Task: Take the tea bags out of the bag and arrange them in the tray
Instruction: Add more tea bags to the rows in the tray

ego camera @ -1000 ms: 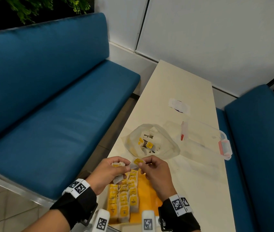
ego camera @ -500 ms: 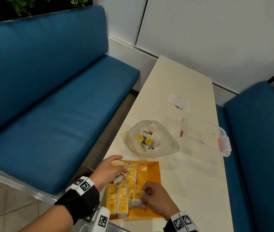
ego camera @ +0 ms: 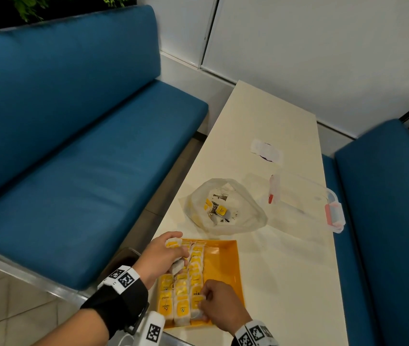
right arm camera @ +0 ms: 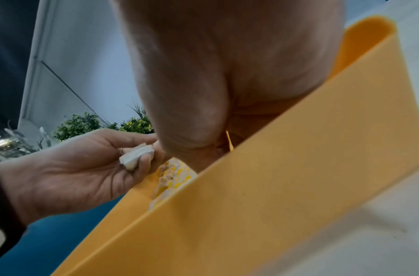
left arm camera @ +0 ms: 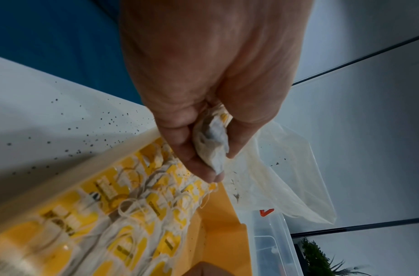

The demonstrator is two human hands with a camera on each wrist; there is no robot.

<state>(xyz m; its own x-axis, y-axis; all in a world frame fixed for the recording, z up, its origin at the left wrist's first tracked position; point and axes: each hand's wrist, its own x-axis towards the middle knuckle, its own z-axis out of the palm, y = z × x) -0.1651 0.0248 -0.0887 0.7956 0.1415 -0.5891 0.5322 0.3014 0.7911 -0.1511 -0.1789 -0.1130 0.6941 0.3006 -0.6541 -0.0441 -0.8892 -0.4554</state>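
Observation:
An orange tray (ego camera: 224,264) lies at the table's near edge with rows of yellow-tagged tea bags (ego camera: 182,290) along its left side. My left hand (ego camera: 164,253) hovers over the tray's far left corner and grips a white tea bag (left arm camera: 213,143) in curled fingers; the same tea bag (right arm camera: 136,156) shows in the right wrist view. My right hand (ego camera: 219,304) is low in the tray's near part and pinches a tea bag (ego camera: 197,313) at the end of a row. Beyond the tray lies the clear plastic bag (ego camera: 225,206) with a few tea bags inside.
A clear lidded plastic box (ego camera: 305,203) with pink clips stands right of the bag. A white paper (ego camera: 267,152) lies farther back on the cream table (ego camera: 280,270). Blue benches (ego camera: 73,146) flank the table on both sides. Dark tea crumbs dot the table by the tray.
My right hand came down from above the tray's far end to its near end with a tea bag. The left hand stayed over the tray's far left corner, still gripping its tea bag.

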